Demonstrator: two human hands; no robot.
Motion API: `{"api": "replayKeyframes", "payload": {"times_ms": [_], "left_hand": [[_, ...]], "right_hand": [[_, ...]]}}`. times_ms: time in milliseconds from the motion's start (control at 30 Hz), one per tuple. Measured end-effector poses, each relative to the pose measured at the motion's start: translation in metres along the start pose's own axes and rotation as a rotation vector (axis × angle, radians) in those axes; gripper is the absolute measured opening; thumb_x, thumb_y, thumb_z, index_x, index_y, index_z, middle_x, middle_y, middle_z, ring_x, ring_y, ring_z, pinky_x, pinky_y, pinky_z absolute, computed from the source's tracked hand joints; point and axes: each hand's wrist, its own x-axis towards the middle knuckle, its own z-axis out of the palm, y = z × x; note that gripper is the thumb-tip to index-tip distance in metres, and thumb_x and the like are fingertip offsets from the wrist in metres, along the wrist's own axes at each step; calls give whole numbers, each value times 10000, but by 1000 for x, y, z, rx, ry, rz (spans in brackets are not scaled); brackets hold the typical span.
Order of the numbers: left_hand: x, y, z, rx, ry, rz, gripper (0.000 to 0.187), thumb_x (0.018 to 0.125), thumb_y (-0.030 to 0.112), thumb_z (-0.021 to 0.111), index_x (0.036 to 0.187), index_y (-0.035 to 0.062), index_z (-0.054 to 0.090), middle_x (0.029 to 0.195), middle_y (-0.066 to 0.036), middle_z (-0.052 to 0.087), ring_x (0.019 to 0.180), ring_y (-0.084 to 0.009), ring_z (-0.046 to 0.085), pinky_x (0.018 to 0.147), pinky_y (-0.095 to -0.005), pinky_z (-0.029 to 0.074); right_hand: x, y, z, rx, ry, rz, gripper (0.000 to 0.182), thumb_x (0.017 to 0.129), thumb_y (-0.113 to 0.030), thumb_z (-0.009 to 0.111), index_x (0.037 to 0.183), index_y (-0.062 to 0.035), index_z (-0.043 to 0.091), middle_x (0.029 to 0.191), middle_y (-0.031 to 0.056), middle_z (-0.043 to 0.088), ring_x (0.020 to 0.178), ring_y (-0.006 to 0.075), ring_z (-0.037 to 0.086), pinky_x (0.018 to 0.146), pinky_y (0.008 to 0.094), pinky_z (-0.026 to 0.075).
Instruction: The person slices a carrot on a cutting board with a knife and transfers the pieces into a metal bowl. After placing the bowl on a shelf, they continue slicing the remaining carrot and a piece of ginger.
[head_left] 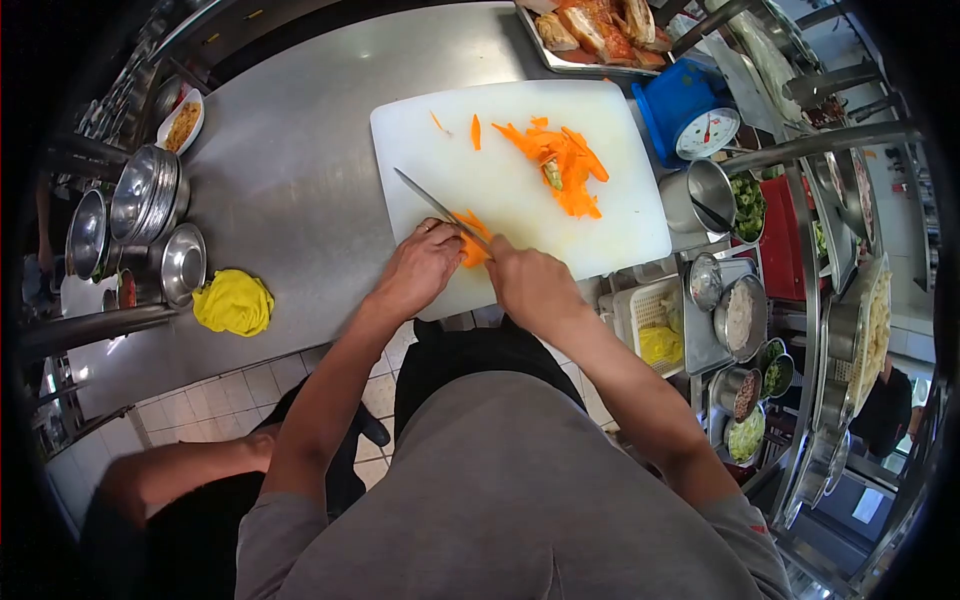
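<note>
- Here's the orange vegetable piece (471,250), probably carrot, though fingers hide much of it; it sits at the near-left part of the white rectangular cutting board (440,120).
- Left hand (420,268) pins it with bent fingertips; right hand (530,285) is closed round the grip of a long, thin steel knife (425,193).
- That piece looks light and firm, likely a bit slippery on its cut faces: best held from the top and left side, knuckles forward, tips tucked from the edge.
- The knife looks stiff and slim; the grip is the only safe hold.
- Loose orange slices (575,180), thin and easily bent, lie heaped toward the board's far right.
- Right of the board, a steel pot (690,195) and a blue scale (665,105) crowd elbow room; left of it, a crumpled yellow cloth (233,302) lies well apart.
</note>
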Motion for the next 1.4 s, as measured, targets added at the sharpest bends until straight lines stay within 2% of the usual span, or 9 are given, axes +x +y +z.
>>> {"api": "replayKeyframes", "payload": {"times_ms": [100,333,433,500,733,833,900,1033,1400], "left_hand": [[-3,-2,2,-35,19,15,156,916,123,645,967,-7,714,1072,-117,666,1109,-323,583,980,-417,500],[-3,-6,-4,-21,4,48,119,897,101,635,924,11,708,1050,-90,673,1094,-304,591,948,-400,516],[-8,-7,-1,-17,26,87,112,877,93,631,913,17,706,1047,-85,674,1082,-300,597,940,-395,519],[-7,-8,-3,-11,42,97,112,868,90,628,909,21,706,1047,-82,675,1075,-298,601,937,-396,520],[-12,-13,-1,20,48,123,115,855,90,620,908,31,703,992,-73,663,1046,-273,614,881,-392,533],[-11,-17,-3,31,18,125,122,854,91,621,919,36,708,990,-68,664,1040,-266,618,874,-387,536],[-10,-18,-4,29,9,135,122,854,92,620,918,38,709,992,-65,666,1035,-264,621,874,-386,537],[-15,-21,1,28,71,161,114,848,85,633,916,40,714,986,-67,667,1013,-263,629,863,-383,541],[-11,-15,-3,-1,104,215,78,856,70,652,882,16,702,970,-97,672,988,-280,630,857,-393,541]], "right_hand": [[-5,2,17,-15,24,-4,209,1002,-218,559,1033,-11,561,698,221,686,685,418,716,633,502,590],[-7,-11,10,-53,39,-21,196,992,-204,580,1019,-11,563,695,224,684,675,405,719,603,485,592],[-11,-12,20,-34,-1,71,195,992,-204,582,1013,-12,562,702,230,685,671,407,717,605,492,591],[7,-10,34,15,115,22,208,979,-202,614,1008,-8,545,680,260,662,646,463,678,598,562,552],[-13,-22,26,1,38,100,204,987,-202,608,1015,-10,543,645,252,646,624,459,669,573,552,549],[7,-17,47,35,153,60,203,988,-200,604,1014,-8,541,642,260,643,635,464,670,583,561,546],[9,-20,32,16,100,20,194,987,-199,578,1010,-7,560,702,249,680,661,421,707,605,508,583],[-19,-30,17,-34,-16,84,206,989,-206,574,1017,-2,562,707,255,680,674,431,706,618,514,583],[16,-14,44,130,139,34,221,986,-217,573,1053,-7,577,726,250,687,701,471,686,669,555,562]]}}
